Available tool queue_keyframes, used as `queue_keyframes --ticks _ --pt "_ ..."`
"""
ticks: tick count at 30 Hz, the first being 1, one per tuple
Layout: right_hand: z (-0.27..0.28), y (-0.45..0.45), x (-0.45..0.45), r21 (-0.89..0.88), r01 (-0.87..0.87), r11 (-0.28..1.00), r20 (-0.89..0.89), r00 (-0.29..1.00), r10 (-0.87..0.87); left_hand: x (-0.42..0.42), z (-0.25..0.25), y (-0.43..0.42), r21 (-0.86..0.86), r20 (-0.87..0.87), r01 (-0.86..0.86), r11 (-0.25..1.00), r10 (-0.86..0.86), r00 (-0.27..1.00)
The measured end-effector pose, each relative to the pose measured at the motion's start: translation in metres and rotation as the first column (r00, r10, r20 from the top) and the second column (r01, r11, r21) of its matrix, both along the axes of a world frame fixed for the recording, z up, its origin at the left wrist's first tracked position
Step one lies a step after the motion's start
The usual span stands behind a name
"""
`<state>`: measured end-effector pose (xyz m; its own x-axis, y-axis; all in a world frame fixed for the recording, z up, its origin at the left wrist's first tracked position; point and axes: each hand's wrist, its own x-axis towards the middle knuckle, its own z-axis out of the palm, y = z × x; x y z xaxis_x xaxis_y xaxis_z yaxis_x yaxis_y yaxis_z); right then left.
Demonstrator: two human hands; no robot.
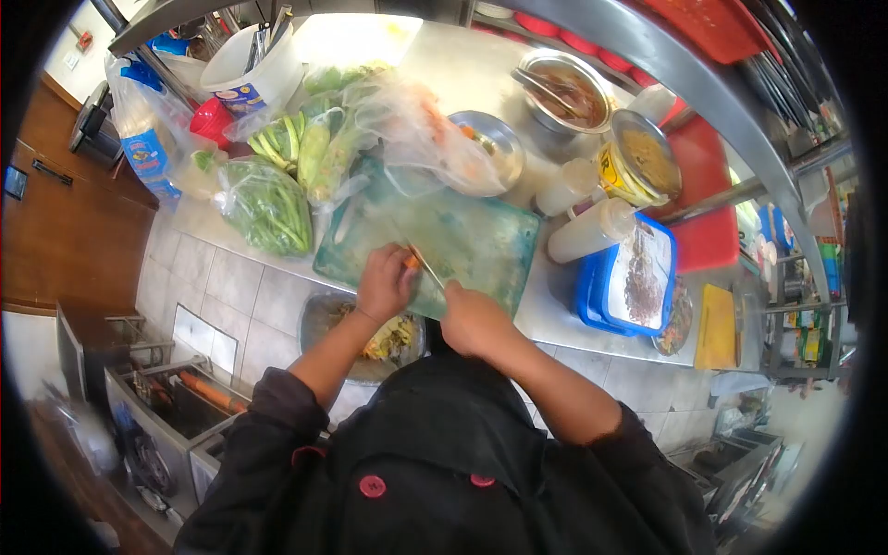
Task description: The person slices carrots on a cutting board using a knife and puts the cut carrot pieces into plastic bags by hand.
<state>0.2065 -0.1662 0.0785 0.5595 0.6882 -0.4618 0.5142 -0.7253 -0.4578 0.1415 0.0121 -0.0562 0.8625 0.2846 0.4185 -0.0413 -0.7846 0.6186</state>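
Note:
A knife (427, 267) is gripped by its handle in my right hand (475, 320), its blade pointing up and left over a green cutting board (499, 242). My left hand (385, 283) is closed on a small orange piece of carrot (412, 263), beside the blade and near the board's front edge. The fingers hide part of the carrot. Faint pale wet marks show on the board's surface.
Bagged green vegetables (266, 208) and a clear plastic bag (425, 139) lie behind the board. To the right stand squeeze bottles (592, 229), a blue-rimmed tub (638, 277) and a bowl of red sauce (578, 97). Below the counter edge sits a scrap bin (319, 314).

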Motion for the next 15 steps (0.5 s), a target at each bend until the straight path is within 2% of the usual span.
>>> queue_keyframes --ticks 2,5,8,9,11,15 --pt "-0.034 0.008 0.006 0.055 0.071 0.996 0.001 0.997 -0.071 0.003 -0.001 0.0 0.011 0.023 0.006 1.0 -0.006 1.0" --pt "-0.024 0.011 0.011 0.053 0.051 0.997 -0.001 0.999 -0.051 -0.003 0.0 -0.003 0.014 -0.008 0.0 1.0 0.001 1.0" --pt "-0.025 -0.003 0.018 0.113 0.054 0.992 0.075 0.995 -0.063 0.002 0.004 -0.005 0.051 0.107 -0.021 0.998 0.016 0.994" --pt "-0.016 -0.007 0.017 0.113 0.049 0.992 0.079 0.995 -0.058 0.002 0.001 -0.004 0.034 0.095 -0.015 0.999 0.012 0.995" --pt "0.013 -0.016 0.007 0.002 0.072 0.997 0.032 0.997 -0.072 -0.002 -0.002 -0.004 0.009 0.08 -0.012 1.0 0.011 0.997" --pt "0.031 -0.019 -0.009 -0.006 0.041 0.999 0.073 0.997 -0.04 -0.001 -0.003 -0.004 -0.004 0.081 -0.009 1.0 0.009 0.997"
